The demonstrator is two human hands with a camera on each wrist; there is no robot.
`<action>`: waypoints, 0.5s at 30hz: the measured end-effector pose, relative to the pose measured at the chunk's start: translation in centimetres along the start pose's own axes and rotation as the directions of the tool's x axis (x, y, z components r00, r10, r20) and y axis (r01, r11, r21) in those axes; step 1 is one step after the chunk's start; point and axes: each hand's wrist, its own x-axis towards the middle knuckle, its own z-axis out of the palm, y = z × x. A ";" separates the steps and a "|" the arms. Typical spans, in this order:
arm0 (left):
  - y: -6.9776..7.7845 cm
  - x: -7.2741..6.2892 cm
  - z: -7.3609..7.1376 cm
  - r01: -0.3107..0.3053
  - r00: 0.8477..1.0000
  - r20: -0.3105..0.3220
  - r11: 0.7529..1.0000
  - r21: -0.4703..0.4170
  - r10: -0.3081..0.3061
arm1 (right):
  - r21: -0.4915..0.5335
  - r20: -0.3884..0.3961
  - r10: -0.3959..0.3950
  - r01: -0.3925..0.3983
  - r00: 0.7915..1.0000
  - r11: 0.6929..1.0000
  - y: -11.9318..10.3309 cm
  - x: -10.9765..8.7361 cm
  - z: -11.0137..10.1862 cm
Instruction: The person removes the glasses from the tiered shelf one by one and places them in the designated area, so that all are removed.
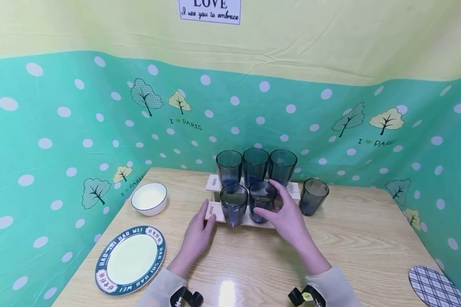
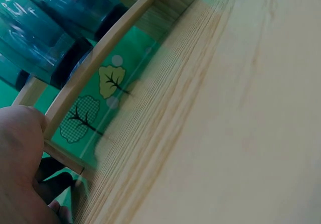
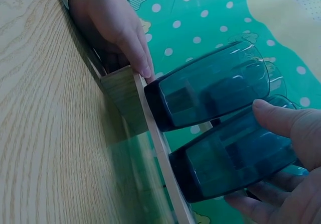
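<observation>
A two-tier wooden rack [image 1: 216, 209] stands on the table with dark tinted glasses on it. My left hand [image 1: 198, 229] holds the left end of its lower shelf, thumb on top and fingers around the side, as the right wrist view shows. On the lower shelf, my right hand [image 1: 288, 213] grips a glass [image 3: 235, 156] between thumb and fingers. The base of that glass rests on the shelf. Left of it stands another glass [image 1: 234, 205]. Three glasses [image 1: 255, 164] stand in a row on the upper shelf. Part of the rack's right side is hidden behind my right hand.
One more glass [image 1: 313, 197] stands on the table right of the rack. To the left are a white bowl [image 1: 150, 199] and a plate with a patterned rim [image 1: 159, 256]. A checked round mat [image 1: 437, 286] lies at the front right. A printed cloth [image 1: 253, 106] hangs behind.
</observation>
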 end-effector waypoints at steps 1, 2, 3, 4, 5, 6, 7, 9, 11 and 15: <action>0.0 0.0 0.0 0.003 1.000 0.000 1.000 0.000 -0.003 | -0.001 0.000 0.002 -0.002 1.000 1.000 0.0 0.0 -0.1; 0.0 0.0 0.0 0.004 1.000 -0.001 1.000 -0.002 -0.004 | -0.002 0.000 0.005 -0.005 1.000 1.000 -0.1 -0.1 -0.1; 0.0 -0.1 0.0 0.005 1.000 -0.002 1.000 -0.002 -0.006 | -0.002 -0.001 0.005 -0.005 1.000 1.000 -0.1 -0.2 -0.2; 0.0 -0.1 0.0 0.008 1.000 -0.003 1.000 -0.002 -0.008 | -0.002 -0.003 0.005 -0.005 1.000 1.000 -0.2 -0.2 -0.3; 0.0 -0.1 0.0 0.005 1.000 -0.004 1.000 -0.003 -0.005 | -0.001 -0.006 0.004 -0.004 1.000 1.000 -0.2 -0.2 -0.4; 0.0 -0.1 0.1 0.001 1.000 -0.005 1.000 -0.001 -0.001 | 0.000 -0.009 0.003 -0.003 1.000 1.000 -0.3 -0.3 -0.5; 0.0 -0.1 0.0 0.004 1.000 -0.002 1.000 -0.002 -0.004 | 0.001 -0.013 0.003 -0.003 1.000 1.000 -0.3 -0.3 -0.6; 0.0 0.0 0.0 0.008 1.000 0.004 1.000 -0.004 -0.008 | 0.004 -0.020 0.001 -0.001 1.000 1.000 -0.5 -0.5 -0.9; 0.0 0.0 0.0 0.013 1.000 0.010 1.000 -0.005 -0.013 | 0.005 -0.024 0.006 -0.006 1.000 1.000 -0.5 -0.7 -1.2; -0.1 0.0 0.1 0.015 1.000 0.007 1.000 -0.001 -0.015 | 0.015 -0.023 0.023 -0.023 0.999 1.000 -0.8 -1.2 -2.2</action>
